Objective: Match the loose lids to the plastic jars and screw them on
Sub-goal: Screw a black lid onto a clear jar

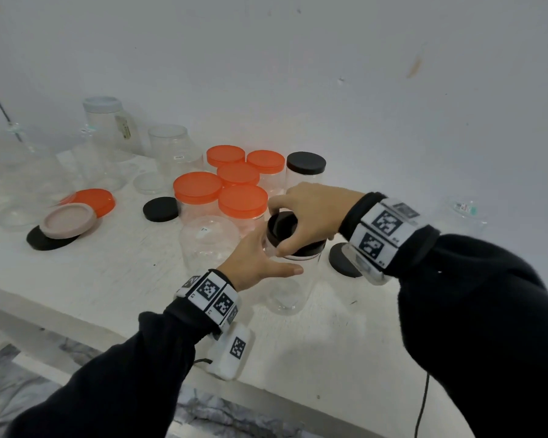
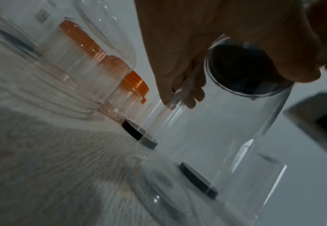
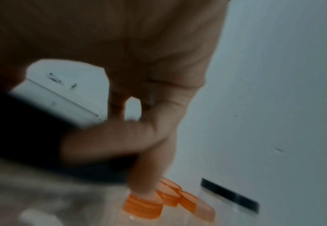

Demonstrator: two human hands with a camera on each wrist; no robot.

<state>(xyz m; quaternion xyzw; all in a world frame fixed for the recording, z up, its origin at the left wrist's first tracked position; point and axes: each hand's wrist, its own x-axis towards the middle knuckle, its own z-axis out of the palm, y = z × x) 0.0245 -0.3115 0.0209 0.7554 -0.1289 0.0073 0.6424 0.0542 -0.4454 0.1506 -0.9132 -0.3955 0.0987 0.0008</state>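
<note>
The right hand is gripping a round black lid atop a tall clear plastic jar (standing on the white desk); the left hand is cupping the jar's side.

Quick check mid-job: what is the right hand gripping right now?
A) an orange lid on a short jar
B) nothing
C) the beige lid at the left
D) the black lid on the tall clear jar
D: the right hand curls round the black lid atop the tall clear jar, which the left hand steadies.
</note>
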